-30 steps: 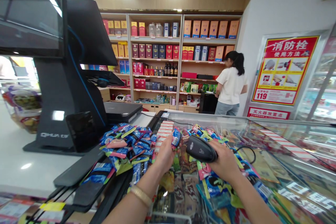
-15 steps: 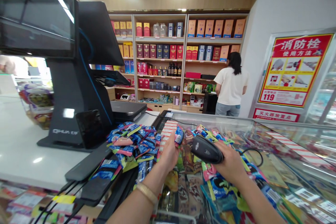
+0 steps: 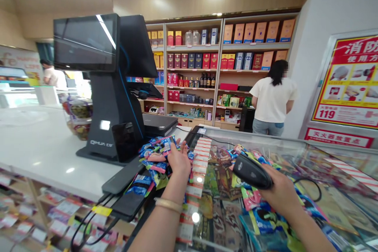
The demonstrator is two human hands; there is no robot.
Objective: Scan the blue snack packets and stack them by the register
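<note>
My right hand (image 3: 277, 189) is wrapped round a black handheld barcode scanner (image 3: 251, 171), its head pointing left over the glass counter. Below the scanner lies a heap of small blue, pink and green snack packets (image 3: 262, 216). My left hand (image 3: 179, 161), with a gold-coloured bracelet on its wrist, is over another pile of similar packets (image 3: 153, 165) on the left. Its fingers are apart and nothing is gripped. One blue packet (image 3: 169, 142) lies by the thumb; whether they touch is hard to tell.
A black point-of-sale terminal (image 3: 112, 110) stands on the white counter (image 3: 35, 138) at the left. Flat black devices with cables (image 3: 124, 181) sit before it. More packs show in the glass display case (image 3: 220, 220). A person in a white shirt (image 3: 273, 98) stands near the shelves (image 3: 191, 49).
My left hand has moved left from beside the scanner to the left pile and let go of a small blue packet. The view has turned left; the right hand keeps the scanner.
</note>
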